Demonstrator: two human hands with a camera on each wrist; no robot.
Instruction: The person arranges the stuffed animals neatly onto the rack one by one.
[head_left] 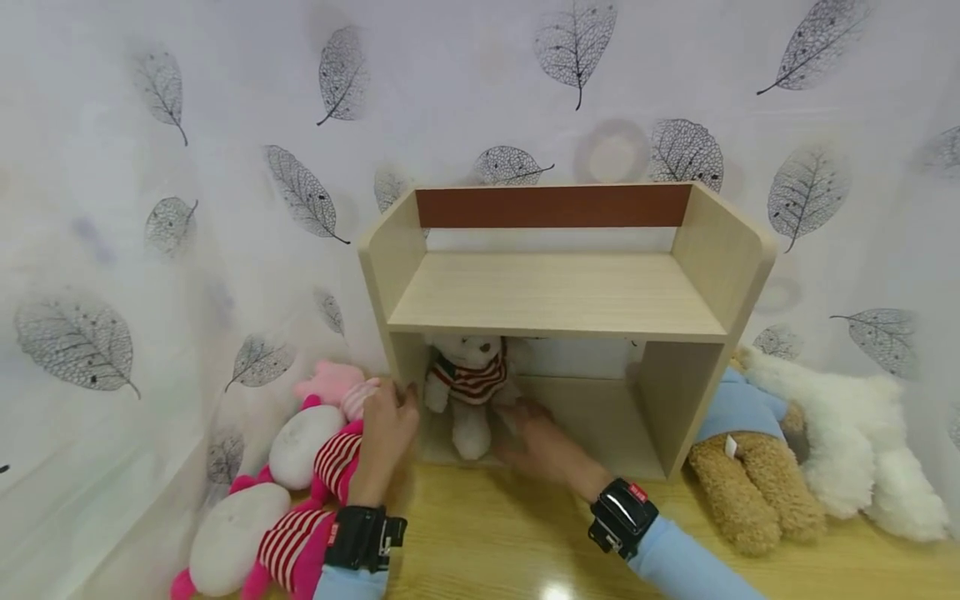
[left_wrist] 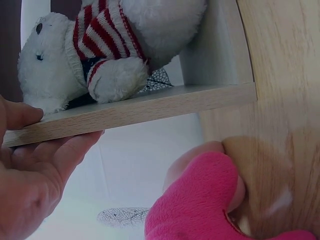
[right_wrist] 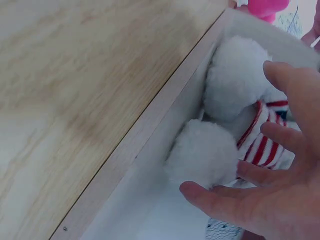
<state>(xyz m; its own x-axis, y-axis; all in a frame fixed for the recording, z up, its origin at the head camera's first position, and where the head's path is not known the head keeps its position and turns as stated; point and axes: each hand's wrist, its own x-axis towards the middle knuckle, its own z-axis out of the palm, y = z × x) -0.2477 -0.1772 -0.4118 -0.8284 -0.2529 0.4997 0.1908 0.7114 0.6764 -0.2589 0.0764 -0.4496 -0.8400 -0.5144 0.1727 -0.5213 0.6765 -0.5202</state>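
A white teddy bear in a red-and-white striped sweater sits upright at the left end of the lower compartment of a small wooden shelf. The upper board hides the top of its head. My left hand pinches the shelf's left side panel, thumb on the inner side near the bear's head and fingers along the outer face. Beside the bear's legs is my right hand, inside the compartment's front. In the right wrist view its fingers are spread out over the bear's white feet and sweater.
Left of the shelf lie two white-headed pink plush toys in striped clothes and a pink plush behind them. On the right, a brown teddy bear in blue lies against a white plush. A leaf-patterned curtain hangs behind.
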